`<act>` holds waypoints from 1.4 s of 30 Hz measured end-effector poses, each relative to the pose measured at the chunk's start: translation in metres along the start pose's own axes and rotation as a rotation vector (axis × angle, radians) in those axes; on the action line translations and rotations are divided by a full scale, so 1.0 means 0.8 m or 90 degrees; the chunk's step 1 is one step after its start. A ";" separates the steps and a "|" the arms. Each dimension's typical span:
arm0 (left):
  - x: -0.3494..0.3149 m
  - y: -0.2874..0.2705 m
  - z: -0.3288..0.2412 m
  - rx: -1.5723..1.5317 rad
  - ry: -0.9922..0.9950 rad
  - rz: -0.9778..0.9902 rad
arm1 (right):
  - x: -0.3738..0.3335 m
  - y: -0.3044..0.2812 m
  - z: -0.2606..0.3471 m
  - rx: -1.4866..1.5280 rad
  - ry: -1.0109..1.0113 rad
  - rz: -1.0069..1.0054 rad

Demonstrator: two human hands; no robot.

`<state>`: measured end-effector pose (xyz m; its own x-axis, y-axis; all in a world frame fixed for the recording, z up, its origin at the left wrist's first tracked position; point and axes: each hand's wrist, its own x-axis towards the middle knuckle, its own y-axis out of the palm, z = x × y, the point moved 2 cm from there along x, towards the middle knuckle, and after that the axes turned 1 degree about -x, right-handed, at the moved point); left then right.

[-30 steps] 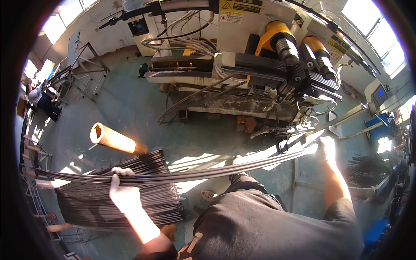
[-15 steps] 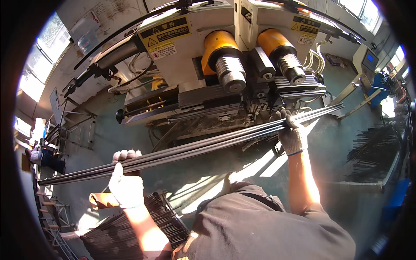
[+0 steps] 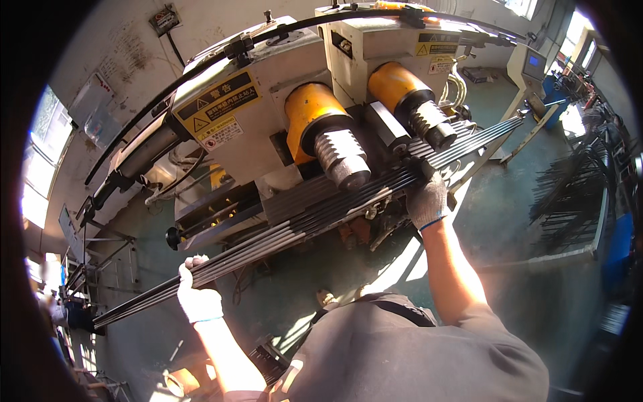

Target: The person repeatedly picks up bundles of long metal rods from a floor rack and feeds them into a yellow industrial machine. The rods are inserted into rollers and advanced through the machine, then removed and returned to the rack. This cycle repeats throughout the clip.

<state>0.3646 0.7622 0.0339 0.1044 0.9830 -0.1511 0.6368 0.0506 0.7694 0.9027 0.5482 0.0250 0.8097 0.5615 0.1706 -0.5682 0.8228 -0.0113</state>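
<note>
A bundle of long, thin metal rods (image 3: 261,246) slants across the view from lower left to upper right, spread side by side along the front of the machine. My left hand (image 3: 198,295), in a white knit glove, is closed around the rods toward their left end, thumb up. Farther right, my right hand (image 3: 426,199), in a grey-white glove, grips the same bundle just below the machine's heads; its fingertips are in shadow. Above the rods jut two yellow cylinders (image 3: 313,110) (image 3: 395,84) with ribbed metal ends.
The cream machine housing (image 3: 248,141) fills the upper middle. A rack of dark rods (image 3: 569,208) stands at the right, near a control box with a screen (image 3: 532,61). Low left are a brown tube (image 3: 179,383) and a dark rod stack (image 3: 269,362). Another person (image 3: 75,316) is at the far left.
The rods have moved forward against the machine and fanned out, their slant steeper. Both hands have gone along with them, still gripping. The view has shifted closer to the machine.
</note>
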 end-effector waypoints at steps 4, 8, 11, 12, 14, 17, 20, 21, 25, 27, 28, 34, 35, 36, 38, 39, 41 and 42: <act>0.075 0.006 0.065 -0.047 -0.075 -0.040 | 0.043 0.032 -0.019 0.567 0.291 -0.183; 0.098 0.022 0.116 -0.007 -0.128 -0.093 | 0.061 0.056 -0.041 0.256 0.186 -0.143; 0.108 0.017 0.131 -0.099 -0.177 -0.129 | 0.075 0.068 -0.049 0.314 0.311 -0.236; 0.109 0.015 0.122 -0.035 -0.175 -0.082 | 0.073 0.068 -0.050 0.310 0.306 -0.264; 0.130 -0.014 0.089 -0.015 -0.145 -0.031 | 0.073 0.080 -0.044 0.304 0.273 -0.300; 0.171 -0.065 0.019 0.103 0.005 -0.078 | 0.082 0.075 -0.068 0.301 0.304 -0.277; 0.184 -0.102 -0.024 0.037 -0.018 0.001 | 0.085 0.077 -0.071 0.263 0.334 -0.266; 0.186 -0.099 -0.018 0.079 -0.010 0.000 | 0.085 0.077 -0.071 0.249 0.337 -0.268; 0.162 -0.056 0.014 0.191 -0.006 -0.119 | 0.085 0.078 -0.067 0.204 0.335 -0.278; 0.181 -0.172 0.037 0.502 0.370 -0.121 | 0.079 0.107 -0.057 0.202 0.327 -0.259; 0.168 -0.062 0.078 0.243 -0.002 -0.014 | 0.076 0.072 -0.066 0.216 0.301 -0.325; 0.114 0.023 0.138 0.015 -0.124 -0.117 | 0.040 0.079 -0.052 0.295 0.188 -0.269; 0.113 0.037 0.129 -0.021 -0.115 -0.156 | 0.031 0.060 -0.069 0.209 0.196 -0.308; 0.127 0.002 0.106 -0.031 -0.074 -0.135 | 0.020 0.051 -0.067 0.108 0.197 -0.295; 0.160 -0.066 0.054 0.009 0.005 -0.145 | 0.004 0.027 -0.084 -0.007 0.155 -0.256; 0.152 -0.053 0.047 0.061 -0.004 -0.086 | -0.004 0.012 -0.103 -0.024 0.117 -0.237; 0.138 -0.037 0.049 0.090 0.012 -0.177 | -0.027 0.002 -0.106 -0.024 0.267 -0.242; 0.138 -0.032 0.053 0.072 0.001 -0.194 | -0.039 -0.007 -0.128 -0.007 0.254 -0.234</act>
<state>0.3923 0.8619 -0.0292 -0.1056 0.9258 -0.3631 0.7192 0.3233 0.6151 0.8955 0.5353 -0.0808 0.9488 0.2242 -0.2226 -0.2368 0.9710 -0.0316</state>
